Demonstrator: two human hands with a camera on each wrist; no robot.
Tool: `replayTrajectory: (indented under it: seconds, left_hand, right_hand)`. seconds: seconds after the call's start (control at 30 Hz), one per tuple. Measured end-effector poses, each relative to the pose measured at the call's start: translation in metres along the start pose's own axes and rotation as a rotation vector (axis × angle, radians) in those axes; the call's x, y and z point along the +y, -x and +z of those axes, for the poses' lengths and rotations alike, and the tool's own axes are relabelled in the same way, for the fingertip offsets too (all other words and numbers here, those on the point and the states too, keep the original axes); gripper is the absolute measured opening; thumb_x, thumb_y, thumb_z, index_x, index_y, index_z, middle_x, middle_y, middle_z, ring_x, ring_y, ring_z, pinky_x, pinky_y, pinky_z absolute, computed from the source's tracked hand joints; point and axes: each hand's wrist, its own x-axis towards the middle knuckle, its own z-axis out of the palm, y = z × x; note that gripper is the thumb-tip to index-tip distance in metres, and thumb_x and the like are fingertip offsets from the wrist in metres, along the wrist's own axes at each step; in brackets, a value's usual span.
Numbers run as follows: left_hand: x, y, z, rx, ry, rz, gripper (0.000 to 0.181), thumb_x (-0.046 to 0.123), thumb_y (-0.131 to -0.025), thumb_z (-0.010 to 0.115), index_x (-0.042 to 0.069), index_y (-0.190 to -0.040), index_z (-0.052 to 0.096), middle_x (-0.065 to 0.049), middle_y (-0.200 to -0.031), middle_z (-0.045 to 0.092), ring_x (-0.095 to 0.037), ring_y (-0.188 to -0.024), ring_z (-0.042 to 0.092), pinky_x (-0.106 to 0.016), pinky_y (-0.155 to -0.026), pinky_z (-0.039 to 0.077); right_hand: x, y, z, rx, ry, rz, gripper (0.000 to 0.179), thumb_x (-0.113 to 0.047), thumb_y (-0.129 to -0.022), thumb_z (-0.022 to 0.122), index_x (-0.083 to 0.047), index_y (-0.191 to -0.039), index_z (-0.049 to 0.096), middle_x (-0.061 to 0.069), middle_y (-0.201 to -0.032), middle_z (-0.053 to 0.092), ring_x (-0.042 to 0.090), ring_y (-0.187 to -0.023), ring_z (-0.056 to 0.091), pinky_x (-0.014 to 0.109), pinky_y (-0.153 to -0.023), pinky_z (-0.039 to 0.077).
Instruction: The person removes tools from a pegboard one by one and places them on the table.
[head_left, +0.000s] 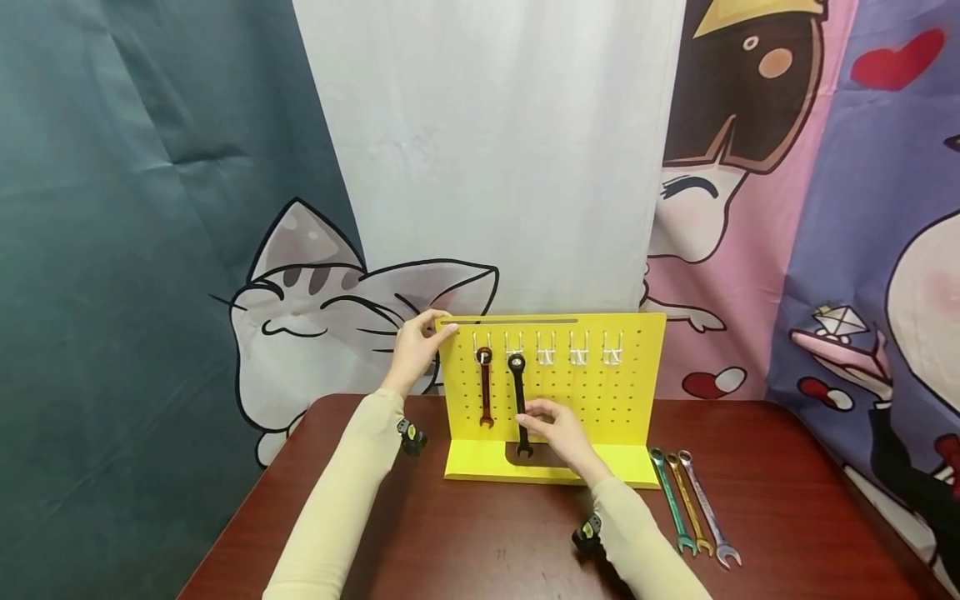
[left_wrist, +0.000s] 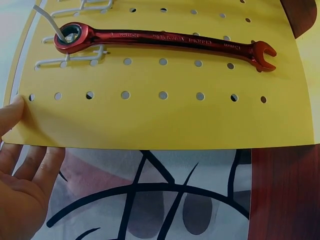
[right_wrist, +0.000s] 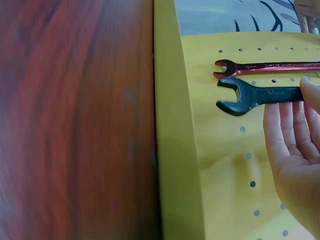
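Note:
A yellow pegboard stand [head_left: 637, 400] stands upright on the table, with a row of white hooks [head_left: 579, 350] near its top. My left hand [head_left: 415, 350] grips its upper left corner, thumb in front and fingers behind. A red combination wrench [left_wrist: 170, 39] hangs by its ring end on the leftmost hook. Beside it, my right hand [head_left: 557, 429] pinches the shank of a black combination wrench [right_wrist: 257, 97] between thumb and fingers. That wrench is nearly vertical, ring end up, overlapping the second hook in the head view; its open jaw points down.
To the right of the stand, a green wrench [head_left: 675, 504], a gold wrench [head_left: 690, 506] and a silver wrench [head_left: 708, 510] lie side by side on the reddish-brown table [head_left: 465, 533]. A printed curtain [head_left: 510, 167] hangs behind the table.

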Motion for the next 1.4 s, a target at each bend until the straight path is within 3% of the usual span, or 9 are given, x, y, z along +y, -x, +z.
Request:
replayTrajectory:
  seconds: [0.17,0.33,0.57,1.1,1.4]
  left_hand:
    - [0.000,0.004,0.002,-0.011,-0.002,-0.019,0.028,0.032,-0.095,0.072,0.014,-0.116,0.071,-0.008,-0.112,0.070,-0.024,-0.078,0.063,-0.033,-0.069,0.048]
    - [-0.002,0.003,0.001,0.005,-0.001,-0.005,0.026,0.032,-0.095,0.073,0.014,-0.114,0.072,-0.006,-0.113,0.071,-0.024,-0.076,0.063,-0.034,-0.067,0.048]
    - [0.000,-0.001,-0.001,-0.004,-0.006,0.000,0.029,0.034,-0.095,0.073,0.014,-0.115,0.071,-0.007,-0.110,0.070,-0.023,-0.076,0.065,-0.033,-0.067,0.049]
    - [0.000,0.001,0.000,-0.009,-0.007,-0.013,0.028,0.033,-0.095,0.073,0.014,-0.115,0.071,-0.006,-0.112,0.070,-0.024,-0.078,0.065,-0.033,-0.069,0.050]
    - [0.002,-0.002,-0.001,-0.001,-0.013,-0.008,0.029,0.033,-0.095,0.073,0.014,-0.116,0.072,-0.009,-0.113,0.069,-0.024,-0.079,0.065,-0.032,-0.069,0.049]
  right_hand:
    - [0.005,0.006,0.006,0.053,-0.004,0.010,0.030,-0.022,-0.091,0.078,-0.004,-0.114,0.071,0.005,-0.104,0.072,0.019,-0.094,0.068,0.034,-0.082,0.057]
    - [-0.001,0.006,0.008,0.067,0.011,-0.049,0.024,-0.017,-0.092,0.076,-0.004,-0.111,0.071,0.004,-0.099,0.071,0.019,-0.089,0.067,0.034,-0.078,0.058]
    - [-0.003,0.002,0.008,0.084,0.030,-0.070,0.024,-0.014,-0.093,0.075,-0.003,-0.113,0.071,0.007,-0.101,0.071,0.020,-0.088,0.068,0.042,-0.080,0.058]
    - [-0.007,0.007,0.005,0.084,0.001,-0.063,0.029,-0.016,-0.092,0.076,-0.003,-0.117,0.071,0.008,-0.102,0.071,0.024,-0.088,0.069,0.047,-0.082,0.057]
    - [-0.029,0.019,0.007,0.077,-0.001,-0.039,0.026,-0.009,-0.094,0.073,0.000,-0.118,0.070,0.014,-0.107,0.071,0.030,-0.094,0.068,0.056,-0.088,0.053]
